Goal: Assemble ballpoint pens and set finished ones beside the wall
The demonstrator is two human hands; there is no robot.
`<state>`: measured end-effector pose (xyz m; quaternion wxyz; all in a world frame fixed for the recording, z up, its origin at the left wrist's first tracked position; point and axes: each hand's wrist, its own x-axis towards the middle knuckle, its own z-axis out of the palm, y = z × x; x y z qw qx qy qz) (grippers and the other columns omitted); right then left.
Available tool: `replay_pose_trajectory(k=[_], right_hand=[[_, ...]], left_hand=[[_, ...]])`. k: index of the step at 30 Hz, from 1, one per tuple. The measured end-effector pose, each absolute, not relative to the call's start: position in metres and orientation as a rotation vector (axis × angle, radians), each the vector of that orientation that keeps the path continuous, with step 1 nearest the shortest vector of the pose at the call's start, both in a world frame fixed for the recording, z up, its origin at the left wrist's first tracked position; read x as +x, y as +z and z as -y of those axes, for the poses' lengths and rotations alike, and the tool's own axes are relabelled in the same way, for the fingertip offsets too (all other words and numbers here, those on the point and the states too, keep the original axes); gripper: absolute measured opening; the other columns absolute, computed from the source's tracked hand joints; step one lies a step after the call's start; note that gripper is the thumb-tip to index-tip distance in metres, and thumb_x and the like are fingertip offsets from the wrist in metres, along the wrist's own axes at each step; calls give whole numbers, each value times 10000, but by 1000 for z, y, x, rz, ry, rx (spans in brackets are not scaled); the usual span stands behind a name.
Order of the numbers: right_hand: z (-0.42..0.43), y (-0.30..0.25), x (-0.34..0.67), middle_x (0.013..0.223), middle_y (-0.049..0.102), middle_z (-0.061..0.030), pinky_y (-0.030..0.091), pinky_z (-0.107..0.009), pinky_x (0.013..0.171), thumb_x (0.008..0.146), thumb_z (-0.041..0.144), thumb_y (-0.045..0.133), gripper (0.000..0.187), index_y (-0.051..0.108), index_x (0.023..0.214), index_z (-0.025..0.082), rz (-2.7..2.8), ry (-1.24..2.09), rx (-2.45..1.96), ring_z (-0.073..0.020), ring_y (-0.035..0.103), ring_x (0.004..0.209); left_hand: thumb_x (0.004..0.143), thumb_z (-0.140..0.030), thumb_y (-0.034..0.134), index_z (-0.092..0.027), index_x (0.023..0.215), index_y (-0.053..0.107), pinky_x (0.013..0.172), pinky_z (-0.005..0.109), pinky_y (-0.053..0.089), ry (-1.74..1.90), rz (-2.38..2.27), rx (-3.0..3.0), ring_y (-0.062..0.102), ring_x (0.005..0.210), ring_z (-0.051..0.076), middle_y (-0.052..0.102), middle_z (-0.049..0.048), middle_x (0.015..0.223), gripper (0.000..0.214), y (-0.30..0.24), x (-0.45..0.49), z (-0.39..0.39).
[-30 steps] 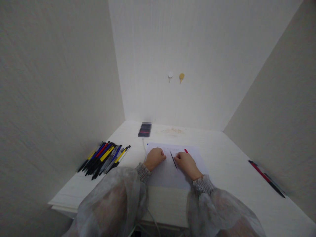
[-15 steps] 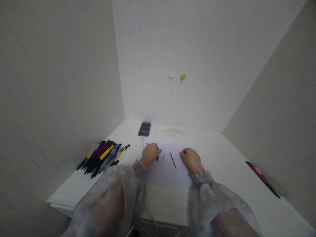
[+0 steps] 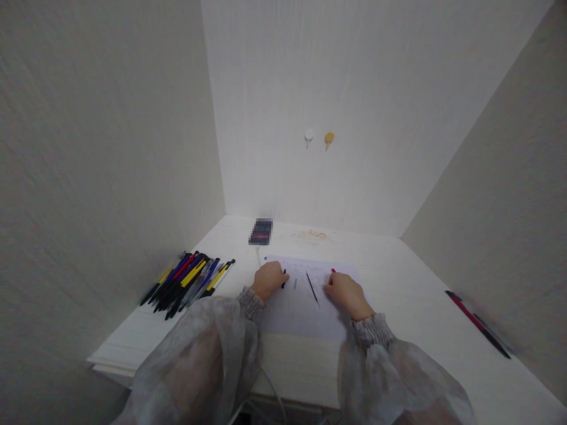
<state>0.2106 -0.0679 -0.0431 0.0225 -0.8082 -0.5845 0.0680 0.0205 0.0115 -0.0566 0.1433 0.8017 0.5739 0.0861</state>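
A sheet of white paper [image 3: 301, 321] lies before me with pen parts on it. My left hand [image 3: 268, 281] is closed at its left side, thumb and fingertips around a short black pen part [image 3: 284, 285]. On the right of the sheet, my right hand [image 3: 349, 293] has its fingers curled together on a red pen part [image 3: 333, 271]; only its tip shows past the knuckles. Between the hands lie a small grey spring [image 3: 295, 283] and a slim dark ink refill [image 3: 312, 288], both apart from my fingers.
A pile of pens [image 3: 188, 280] in several colours sits on the left of the white table [image 3: 398, 330]. Red and black pens [image 3: 477, 323] lie along the right wall. A blurred dark phone-like item [image 3: 261, 232] is at the back. Two hooks [image 3: 329, 138] hang on the rear wall.
My right hand has drawn slightly back toward me, and the red tip now shows beyond it. My left hand has shifted a little lower, uncovering more of the black part.
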Motion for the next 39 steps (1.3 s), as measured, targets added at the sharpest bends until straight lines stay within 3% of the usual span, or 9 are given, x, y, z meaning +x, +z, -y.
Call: replay_pose_trajectory(k=[8,16,28,32,39], right_hand=[[70,-31,243,851,633,-114,393,-288,615,759,427,385,351,606,804,159,1643,109,-2534,-223,581,801],[67,-39,242,865,630,-141,398,-268,591,689,277,476,232,623,791,129,1713,244,-2614,-219,588,799],[72,-35,252,815,637,-156,393,-275,564,635,363,555,299,640,787,119,1778,355,-2666,-248,593,795],[73,-29,249,859,626,-155,384,-287,584,679,467,498,389,630,808,124,1692,228,-2635,-243,584,797],[72,-19,231,726,633,-65,334,-242,577,797,402,337,349,599,760,174,1459,-67,-2323,-173,566,714]], left_hand=[[683,-352,478,-143,790,587,680,269,417,236,-1627,2341,570,818,199,621,110,871,259,-65,16,-17],[670,-300,481,-135,787,603,690,258,420,236,-1633,2362,574,815,193,629,113,863,237,-61,15,-17],[666,-274,486,-114,755,621,674,266,415,220,-1593,2405,578,793,205,630,125,795,228,-59,11,-18],[667,-283,491,-107,741,620,663,263,407,217,-1578,2430,578,771,204,628,123,760,230,-59,11,-18],[722,-409,452,-142,747,583,633,247,383,519,-1644,2323,558,735,170,620,70,762,299,-41,4,-16]])
